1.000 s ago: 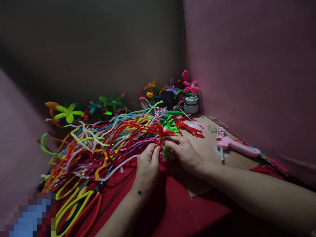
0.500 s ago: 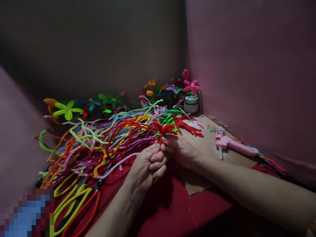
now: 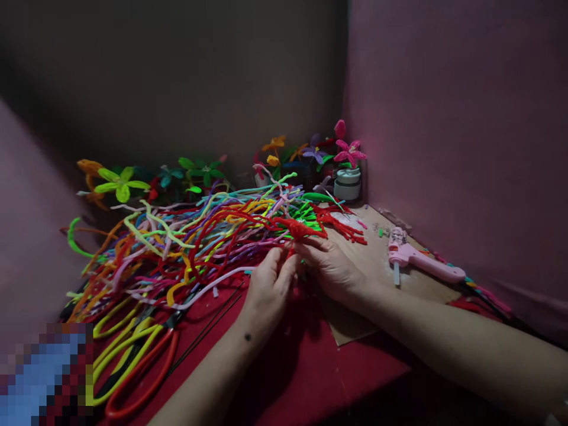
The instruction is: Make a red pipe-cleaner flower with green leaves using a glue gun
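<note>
A red pipe-cleaner flower [image 3: 302, 231] with fuzzy petals is held up between my two hands at the middle of the view. My left hand [image 3: 273, 281] pinches its lower end between thumb and fingers. Just beside it, my right hand [image 3: 332, 266] grips the flower below the petals, its fingertips partly hidden behind the red fuzz. Behind and left of the hands spreads a large heap of colourful pipe cleaners [image 3: 177, 236]. Short red pipe cleaners [image 3: 344, 228] lie right behind the flower.
A pink glue gun [image 3: 421, 260] rests on a brown board [image 3: 368, 266] at right. Scissors with yellow and red handles [image 3: 164, 367] lie front left on the red cloth [image 3: 284, 378]. Finished flowers [image 3: 122, 184] and a lidded jar [image 3: 347, 184] line the wall.
The flower has tipped, its petals now leaning right and facing differently. My left hand has turned, its fingers rolling from a curled fist to a pinch showing the back of the hand.
</note>
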`<move>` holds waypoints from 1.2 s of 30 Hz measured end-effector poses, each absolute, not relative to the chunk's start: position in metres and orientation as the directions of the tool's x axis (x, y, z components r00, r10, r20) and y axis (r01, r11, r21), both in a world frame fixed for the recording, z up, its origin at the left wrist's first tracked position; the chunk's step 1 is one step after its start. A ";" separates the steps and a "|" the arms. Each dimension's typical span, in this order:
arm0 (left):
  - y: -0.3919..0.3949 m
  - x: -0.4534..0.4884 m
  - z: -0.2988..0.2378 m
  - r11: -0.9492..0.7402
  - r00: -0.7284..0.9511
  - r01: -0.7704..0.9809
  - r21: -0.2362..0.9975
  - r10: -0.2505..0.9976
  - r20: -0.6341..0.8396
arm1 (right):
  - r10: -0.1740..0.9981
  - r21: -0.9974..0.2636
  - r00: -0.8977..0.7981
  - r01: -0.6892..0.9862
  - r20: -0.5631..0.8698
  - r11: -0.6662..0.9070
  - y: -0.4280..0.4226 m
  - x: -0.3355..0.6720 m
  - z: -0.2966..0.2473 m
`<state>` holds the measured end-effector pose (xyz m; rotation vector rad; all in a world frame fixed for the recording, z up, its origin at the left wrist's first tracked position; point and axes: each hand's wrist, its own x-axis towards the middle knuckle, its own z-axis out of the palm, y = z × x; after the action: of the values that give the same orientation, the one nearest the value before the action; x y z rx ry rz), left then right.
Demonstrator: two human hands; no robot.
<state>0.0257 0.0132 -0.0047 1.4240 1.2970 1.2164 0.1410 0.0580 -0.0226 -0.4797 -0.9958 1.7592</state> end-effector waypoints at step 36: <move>0.009 0.020 0.004 0.350 0.380 -0.574 0.741 0.915 -0.137 | 0.795 -0.811 -0.556 -0.566 0.242 -0.149 0.062 0.147 -0.017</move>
<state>0.0200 0.0085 0.0038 0.6619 0.6048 1.0434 0.1470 0.0615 -0.0173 -0.3019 -1.1531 1.8451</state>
